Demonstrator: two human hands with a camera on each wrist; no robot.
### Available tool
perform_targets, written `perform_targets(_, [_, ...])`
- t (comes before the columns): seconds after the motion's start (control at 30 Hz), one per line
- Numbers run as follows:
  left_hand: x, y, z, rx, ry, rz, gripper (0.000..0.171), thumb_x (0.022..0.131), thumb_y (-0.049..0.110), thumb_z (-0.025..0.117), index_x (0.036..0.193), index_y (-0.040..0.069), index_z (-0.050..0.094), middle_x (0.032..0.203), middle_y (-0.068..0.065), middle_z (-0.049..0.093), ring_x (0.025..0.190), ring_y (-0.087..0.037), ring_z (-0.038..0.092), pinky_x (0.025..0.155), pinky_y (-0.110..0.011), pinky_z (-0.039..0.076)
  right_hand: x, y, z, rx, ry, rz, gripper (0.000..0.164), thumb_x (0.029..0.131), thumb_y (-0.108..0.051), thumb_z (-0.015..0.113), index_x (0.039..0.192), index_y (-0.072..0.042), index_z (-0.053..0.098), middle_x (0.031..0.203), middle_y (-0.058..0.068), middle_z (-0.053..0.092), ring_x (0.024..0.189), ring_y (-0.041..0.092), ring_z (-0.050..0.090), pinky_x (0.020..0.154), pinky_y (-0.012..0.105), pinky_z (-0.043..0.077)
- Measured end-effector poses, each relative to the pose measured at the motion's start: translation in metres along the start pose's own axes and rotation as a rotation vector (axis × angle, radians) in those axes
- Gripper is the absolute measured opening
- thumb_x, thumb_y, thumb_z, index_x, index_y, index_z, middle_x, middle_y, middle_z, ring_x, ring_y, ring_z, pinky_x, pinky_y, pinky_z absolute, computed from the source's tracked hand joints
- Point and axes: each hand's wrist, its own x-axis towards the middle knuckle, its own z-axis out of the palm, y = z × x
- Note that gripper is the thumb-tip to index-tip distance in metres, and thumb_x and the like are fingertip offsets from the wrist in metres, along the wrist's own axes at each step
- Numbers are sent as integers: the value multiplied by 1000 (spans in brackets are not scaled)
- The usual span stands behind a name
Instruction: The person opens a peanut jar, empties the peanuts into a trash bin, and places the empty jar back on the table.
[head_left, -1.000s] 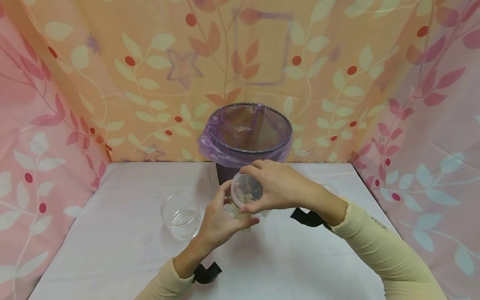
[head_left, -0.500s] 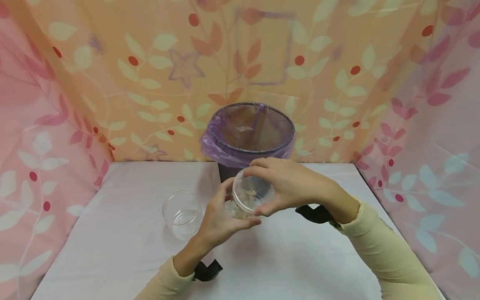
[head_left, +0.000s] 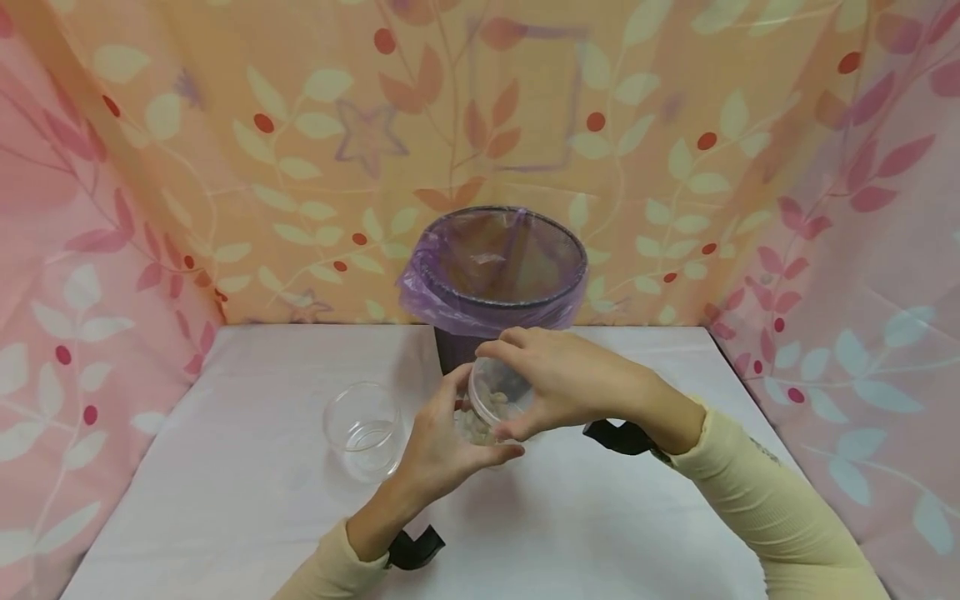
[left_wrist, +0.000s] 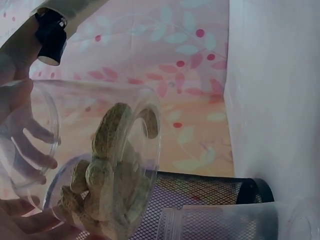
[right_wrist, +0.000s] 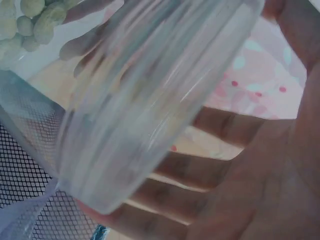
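Observation:
My left hand (head_left: 442,437) grips a clear plastic jar (left_wrist: 75,100) from its left side, thumb towards me. Several unshelled peanuts (left_wrist: 102,185) lie in the bottom of the jar. Tilted over the jar's mouth is a clear round lid (head_left: 513,379) with a ribbed side. Fingers and thumb of my right hand (head_left: 577,375) curl around the lid's edge. In the right wrist view the lid (right_wrist: 145,110) fills the middle, with peanuts (right_wrist: 42,20) beyond its upper left end.
Another clear jar (head_left: 363,429), with a threaded neck, stands on the white table (head_left: 247,500) to the left. Behind the hands is a black mesh bin (head_left: 450,346) lined with a purple bag (head_left: 420,300). Patterned curtains (head_left: 300,167) enclose the back and both sides.
My right hand and the lid rocked slightly up and right, then came back down towards the left. My left hand and its jar have hardly moved.

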Motion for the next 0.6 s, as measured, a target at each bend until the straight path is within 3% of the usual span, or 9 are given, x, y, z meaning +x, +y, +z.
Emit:
perform_targets(0.13, [2, -3, -3, -64, -60, -18, 99, 58, 32, 94, 140, 20, 40, 126, 1, 58, 107, -18, 60, 90, -37, 53, -1, 5, -1, 9, -9, -84, 77, 71, -48, 79, 136, -18, 52, 119, -3, 57, 94, 10, 59, 80, 28, 52])
perform_targets(0.4, [6, -2, -8, -239, -229, -38, 96, 59, 22, 94, 138, 18, 41, 136, -2, 55, 123, -22, 54, 99, -46, 50, -3, 23, -9, 185, -108, -335, 81, 67, -38, 84, 138, -18, 51, 137, -3, 51, 119, 13, 56, 100, 36, 49])
perform_targets(0.5, [5, 1, -8, -253, -251, -55, 95, 59, 22, 94, 139, 17, 42, 140, -2, 50, 127, -22, 52, 100, -46, 49, -3, 27, -12, 214, -134, -388, 80, 70, -44, 83, 137, -17, 50, 141, -2, 49, 126, 14, 53, 105, 37, 46])
perform_targets(0.6, [4, 3, -8, -235, -235, -68, 96, 59, 24, 94, 140, 17, 42, 140, 1, 49, 126, -20, 52, 100, -43, 49, -6, 26, -13, 209, -132, -379, 79, 73, -46, 82, 139, -17, 49, 144, 1, 48, 131, 16, 50, 107, 39, 44])
